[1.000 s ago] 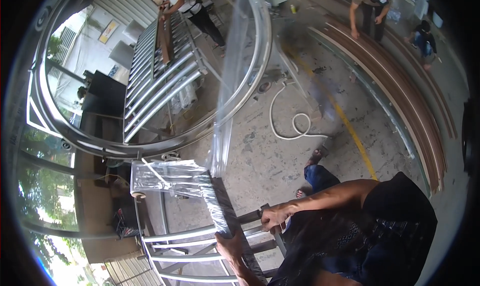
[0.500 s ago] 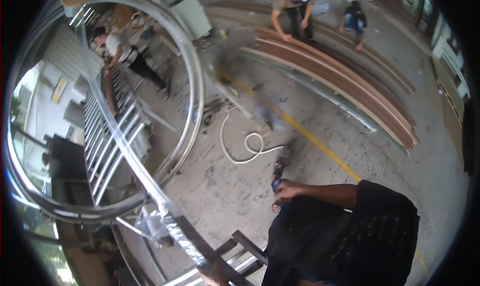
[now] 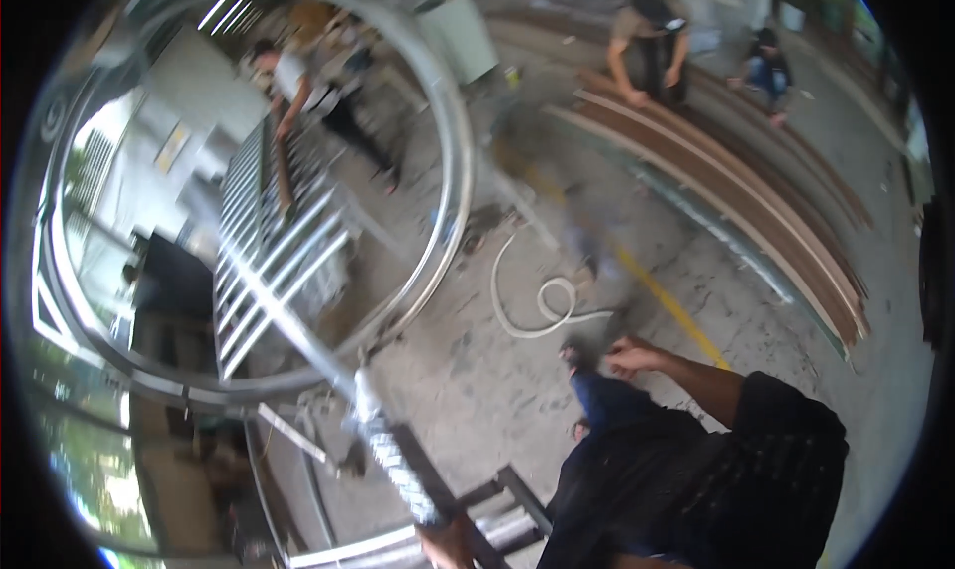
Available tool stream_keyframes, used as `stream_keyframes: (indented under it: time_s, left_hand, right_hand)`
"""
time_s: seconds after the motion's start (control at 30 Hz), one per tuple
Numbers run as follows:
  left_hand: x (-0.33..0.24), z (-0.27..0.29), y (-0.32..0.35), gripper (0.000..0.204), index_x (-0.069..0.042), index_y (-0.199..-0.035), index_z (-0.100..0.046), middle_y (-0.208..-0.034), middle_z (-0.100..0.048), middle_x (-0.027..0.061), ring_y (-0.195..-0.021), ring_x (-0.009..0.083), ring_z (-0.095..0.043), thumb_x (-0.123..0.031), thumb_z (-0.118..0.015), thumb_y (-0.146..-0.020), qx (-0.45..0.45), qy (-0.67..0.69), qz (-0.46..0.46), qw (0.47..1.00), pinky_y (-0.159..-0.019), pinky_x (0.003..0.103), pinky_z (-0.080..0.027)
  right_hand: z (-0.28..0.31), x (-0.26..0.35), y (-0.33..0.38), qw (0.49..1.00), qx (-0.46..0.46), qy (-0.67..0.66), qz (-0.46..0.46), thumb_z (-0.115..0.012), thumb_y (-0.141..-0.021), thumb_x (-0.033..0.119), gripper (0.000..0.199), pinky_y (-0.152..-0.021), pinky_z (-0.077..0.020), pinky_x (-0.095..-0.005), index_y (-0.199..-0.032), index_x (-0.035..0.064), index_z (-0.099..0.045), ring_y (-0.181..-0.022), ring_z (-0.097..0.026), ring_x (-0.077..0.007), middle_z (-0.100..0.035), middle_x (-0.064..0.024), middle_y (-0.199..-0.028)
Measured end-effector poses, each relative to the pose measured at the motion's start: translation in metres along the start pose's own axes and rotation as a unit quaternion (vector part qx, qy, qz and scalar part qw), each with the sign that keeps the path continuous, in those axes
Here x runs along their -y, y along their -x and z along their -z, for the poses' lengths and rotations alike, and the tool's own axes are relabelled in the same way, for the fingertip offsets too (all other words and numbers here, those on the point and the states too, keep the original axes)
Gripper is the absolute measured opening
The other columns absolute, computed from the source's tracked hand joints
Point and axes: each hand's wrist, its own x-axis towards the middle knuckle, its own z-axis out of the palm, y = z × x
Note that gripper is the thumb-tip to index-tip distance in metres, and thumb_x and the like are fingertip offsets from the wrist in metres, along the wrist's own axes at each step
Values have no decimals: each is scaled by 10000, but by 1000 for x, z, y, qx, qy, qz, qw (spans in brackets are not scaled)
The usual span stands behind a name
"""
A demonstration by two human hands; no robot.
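Note:
At the bottom, my left hand (image 3: 446,544) is closed round the lower end of a long metal tube (image 3: 288,320). The tube slants up to the left, and crinkled clear film (image 3: 393,462) wraps its lower part. A dark metal bar (image 3: 423,462) runs close alongside it. My right hand (image 3: 629,355) is held over the floor in front of my leg, its fingers curled together. Blur hides whether anything small is between them. Ahead on the left stands a large hoop of bent metal tube (image 3: 460,171), and the long tube crosses its lower part.
A pale hose (image 3: 512,325) lies looped on the concrete floor. Long brown boards (image 3: 716,171) lie stacked at right, with one person (image 3: 647,47) bending over them and another (image 3: 766,72) crouching beyond. A third person (image 3: 328,96) leans over a barred metal frame (image 3: 269,281) at left.
My view has swung, so the surroundings appear farther right and slightly lower. My right hand has moved away from my leg. My left hand keeps its hold on the tube.

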Motion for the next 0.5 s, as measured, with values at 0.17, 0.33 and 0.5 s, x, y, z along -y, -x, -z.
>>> stream_keyframes:
  time_s: [0.17,0.33,0.5]
  left_hand:
    - [-104,-17,-24,705,26,-1196,-551,-1095,-624,229,-1006,315,-612,-309,-801,-628,28,31,-16,999,-905,401,-471]
    - [-131,-36,-74,655,-5,-1232,-527,-1148,-586,226,-1033,310,-596,-277,-757,-682,9,12,-105,994,-913,400,-475]
    - [-150,-56,-123,610,-35,-1269,-503,-1202,-548,223,-1059,304,-580,-246,-713,-736,-4,-9,-178,984,-921,400,-478]
  right_hand:
    - [41,52,-58,995,-42,45,79,-606,-890,325,322,-492,-518,-292,-889,6,-649,-604,-632,-138,-655,-51,-738]
    - [128,202,-114,962,-99,74,243,-647,-854,281,231,-463,-435,-267,-754,79,-599,-500,-528,-87,-584,8,-597]
    - [236,403,-184,816,-311,125,472,-603,-886,250,264,-519,-422,-298,-711,53,-584,-572,-518,-93,-589,-34,-635]
